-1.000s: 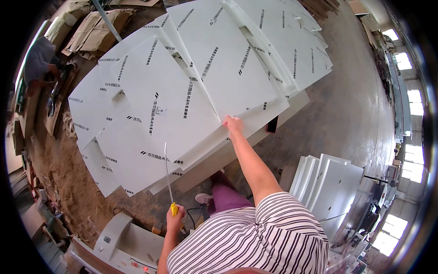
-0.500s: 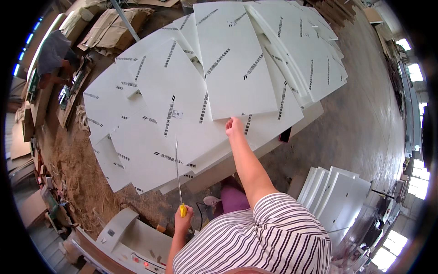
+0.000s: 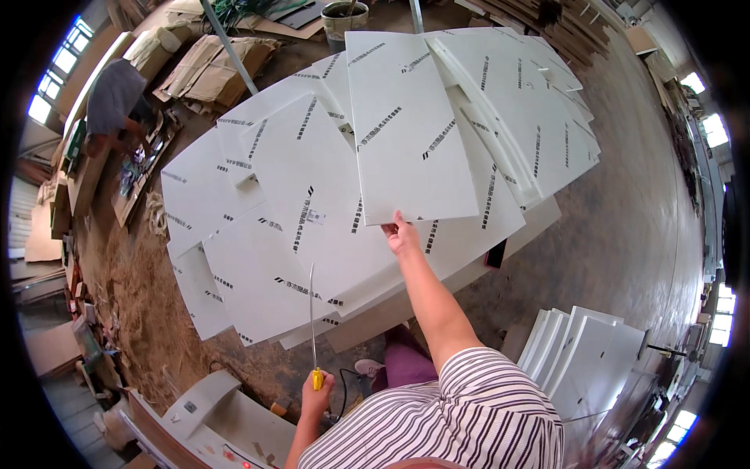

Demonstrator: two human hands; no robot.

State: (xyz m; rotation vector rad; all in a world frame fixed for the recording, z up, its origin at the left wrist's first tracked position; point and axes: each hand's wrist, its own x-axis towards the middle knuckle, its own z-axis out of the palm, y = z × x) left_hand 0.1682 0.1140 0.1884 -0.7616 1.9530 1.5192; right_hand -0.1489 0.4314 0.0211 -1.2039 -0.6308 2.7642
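My left hand (image 3: 317, 395), low in the view, is closed around an air blow gun (image 3: 317, 380) with a yellow body. Its long thin metal nozzle points away from me, over the near edge of the panels. At the end of my outstretched arm, my right hand (image 3: 401, 237) pinches the near edge of a narrow white panel (image 3: 414, 156), thumb on top and fingers beneath. That panel lies on top of a wide spread of overlapping white panels (image 3: 273, 242) covered with dark print. Whether its near edge is raised off the others I cannot tell.
More white panels (image 3: 582, 359) stand stacked at the lower right. A dark phone-like object (image 3: 495, 254) sits by the table's right edge. A light-coloured machine (image 3: 226, 414) is at lower left. Another person (image 3: 117, 102) bends over boards at far left; a bucket (image 3: 344, 22) stands beyond the panels.
The whole scene sits lower in view. My right thumb now shows over the panel's near edge, where the fingers only met the edge before. My left hand still holds the blow gun.
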